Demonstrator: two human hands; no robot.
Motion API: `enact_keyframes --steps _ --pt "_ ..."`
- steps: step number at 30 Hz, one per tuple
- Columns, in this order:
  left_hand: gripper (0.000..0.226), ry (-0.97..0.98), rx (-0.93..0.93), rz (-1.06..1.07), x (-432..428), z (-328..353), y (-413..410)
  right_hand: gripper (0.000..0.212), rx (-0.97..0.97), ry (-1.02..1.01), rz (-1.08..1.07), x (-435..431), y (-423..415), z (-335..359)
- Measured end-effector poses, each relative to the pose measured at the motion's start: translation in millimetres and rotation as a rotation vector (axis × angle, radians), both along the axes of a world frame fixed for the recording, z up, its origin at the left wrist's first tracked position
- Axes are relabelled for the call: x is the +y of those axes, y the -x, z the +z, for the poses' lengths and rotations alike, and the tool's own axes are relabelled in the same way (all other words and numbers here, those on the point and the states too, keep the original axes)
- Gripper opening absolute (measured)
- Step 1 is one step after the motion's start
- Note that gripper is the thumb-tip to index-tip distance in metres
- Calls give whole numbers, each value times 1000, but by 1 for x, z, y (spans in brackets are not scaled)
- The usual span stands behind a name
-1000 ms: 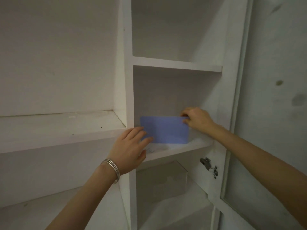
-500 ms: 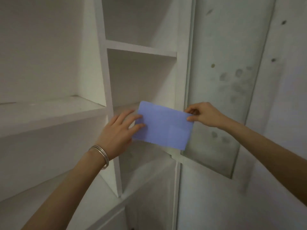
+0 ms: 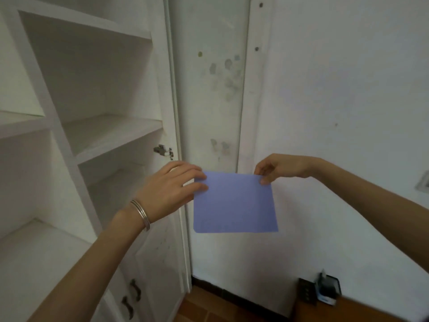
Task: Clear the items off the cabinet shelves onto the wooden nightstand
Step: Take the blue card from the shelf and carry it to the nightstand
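Beside cabinet (image 3: 111, 135), blue sheet (image 3: 234, 205) hanging, long axis level, left hand (image 3: 169, 187), right hand (image 3: 278, 167) pinching top corners

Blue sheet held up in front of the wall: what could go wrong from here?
1. The right hand pinches only the top right corner of the blue sheet, and the left hand only lays fingers over the top left corner, so the hanging sheet may slip or fold.
2. A small dark object stands on the wooden surface at lower right; setting the sheet down there might knock it.
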State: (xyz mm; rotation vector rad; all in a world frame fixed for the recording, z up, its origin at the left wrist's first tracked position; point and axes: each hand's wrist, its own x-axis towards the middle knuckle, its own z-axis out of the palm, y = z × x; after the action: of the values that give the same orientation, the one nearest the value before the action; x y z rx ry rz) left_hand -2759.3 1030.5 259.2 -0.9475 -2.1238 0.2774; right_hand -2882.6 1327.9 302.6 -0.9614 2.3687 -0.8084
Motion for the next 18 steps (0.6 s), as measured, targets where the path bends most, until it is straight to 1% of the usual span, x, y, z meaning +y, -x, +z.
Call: enact_keyframes --steps 3,5,7,10,12,15,18 --pt "12 -27 28 -94 32 -6 11 13 39 -43 -68 34 -8 -13" --pt "14 -66 34 -131 59 -9 19 17 87 -70 -120 58 -13 -23" --pt "9 -95 39 -160 90 -11 27 21 103 -63 -176 84 -21 -31" --pt "19 -61 21 -127 144 -19 36 22 88 -26 -251 128 -39 -38" --pt "22 -48 -61 -92 181 -30 40 21 54 -11 -268 161 -57 -41" --pt "26 -115 -240 -76 231 -48 40 22 2 8 -283 208 -83 -48" --pt "17 -195 -361 -66 275 -61 36 23 -20 -5 -293 249 -103 -59"
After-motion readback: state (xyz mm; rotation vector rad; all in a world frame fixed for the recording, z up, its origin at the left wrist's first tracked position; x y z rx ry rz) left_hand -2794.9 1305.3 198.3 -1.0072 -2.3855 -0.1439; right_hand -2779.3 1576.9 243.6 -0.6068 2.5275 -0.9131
